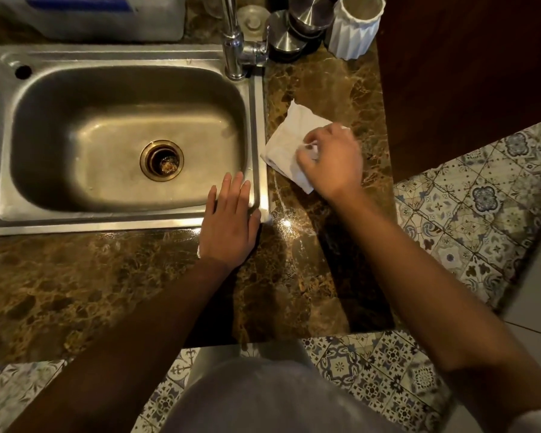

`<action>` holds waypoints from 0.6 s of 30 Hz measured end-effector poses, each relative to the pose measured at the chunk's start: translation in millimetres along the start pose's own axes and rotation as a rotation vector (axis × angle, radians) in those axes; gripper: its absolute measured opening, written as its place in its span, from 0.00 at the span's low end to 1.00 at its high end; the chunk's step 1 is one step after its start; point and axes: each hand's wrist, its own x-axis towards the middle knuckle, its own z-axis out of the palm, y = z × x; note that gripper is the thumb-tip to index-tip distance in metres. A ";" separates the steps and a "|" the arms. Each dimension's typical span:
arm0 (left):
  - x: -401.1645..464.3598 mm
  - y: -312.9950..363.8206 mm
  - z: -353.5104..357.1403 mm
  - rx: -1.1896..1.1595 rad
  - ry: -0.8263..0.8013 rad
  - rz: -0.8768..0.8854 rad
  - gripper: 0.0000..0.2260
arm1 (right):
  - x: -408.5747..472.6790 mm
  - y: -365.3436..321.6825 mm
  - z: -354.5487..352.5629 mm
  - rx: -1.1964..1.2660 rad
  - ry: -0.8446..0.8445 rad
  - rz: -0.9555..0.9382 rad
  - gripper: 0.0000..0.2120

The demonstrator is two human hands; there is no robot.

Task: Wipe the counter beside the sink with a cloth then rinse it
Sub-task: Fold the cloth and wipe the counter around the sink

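head view: only cam, looks down on the person's two bare hands over counter + sink.
cloth [289, 145]: white, crumpled, lying on the counter [313, 245] centre-right of frame, just beside the sink's right rim; one edge looks to touch or overlap that rim, hard to be sure.
cloth long axis: runs diagonal, from upper right of centre down toward lower right, roughly along the rim.
right hand [331, 157]: on top of the cloth's right part, fingers curled and bunched into the fabric, pressing/pinching it; grip looks partial, not a full fist.
left hand [230, 223]: flat, fingers spread and straight, palm down on the sink's lower-right corner rim and the counter edge; holds nothing.
nearer hand: right, already on the cloth; left sits down-left of it, apart, prob. just bracing.
key relation: unwiped counter strip lies up-frame of the cloth toward the white ribbed cup [355, 26] and steel lids [294, 32], and down-frame toward the glare patch near the sink corner.
sink [0, 135]: steel, basin bare, drain centre-left; lies left of the cloth, so the rinse means carrying it left.
tap [235, 42]: top centre, base at the sink's back-right corner; no water seen running.
stage: judged mid-wipe; rinse not yet begun.
next: prob. sweep cloth along the strip, lengthwise.
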 end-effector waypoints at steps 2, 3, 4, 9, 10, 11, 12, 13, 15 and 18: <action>-0.2 0.5 -0.3 -0.004 -0.001 0.001 0.26 | -11.2 -6.8 4.9 -0.115 -0.109 -0.050 0.20; 0.1 0.2 -0.3 -0.007 -0.001 0.001 0.26 | -17.7 -6.7 4.8 -0.147 -0.124 -0.060 0.20; 0.2 -0.1 0.0 -0.007 -0.001 -0.002 0.26 | -24.6 -4.5 4.4 -0.163 -0.126 -0.079 0.19; 0.1 -1.1 1.4 0.018 -0.015 -0.006 0.27 | -48.3 22.5 -6.7 -0.105 -0.082 -0.110 0.09; 0.5 -0.6 1.9 0.019 -0.015 -0.007 0.27 | -45.0 24.5 -7.9 -0.073 -0.039 -0.074 0.11; 0.6 -0.3 2.0 0.020 -0.016 -0.007 0.27 | -39.6 23.6 -7.1 -0.050 0.003 -0.047 0.14; 0.5 0.0 2.1 0.022 -0.014 -0.007 0.27 | -32.5 19.5 -3.5 -0.047 0.016 -0.027 0.18; 0.5 0.2 2.1 0.026 -0.012 -0.006 0.26 | -25.8 12.2 2.9 -0.066 -0.016 -0.009 0.21; 0.9 0.1 2.2 0.033 -0.011 -0.003 0.26 | -17.1 -2.5 22.5 -0.133 -0.138 -0.009 0.26; 0.4 -2.0 3.6 0.048 0.003 0.014 0.25 | -2.1 -9.2 45.4 -0.203 -0.150 -0.070 0.27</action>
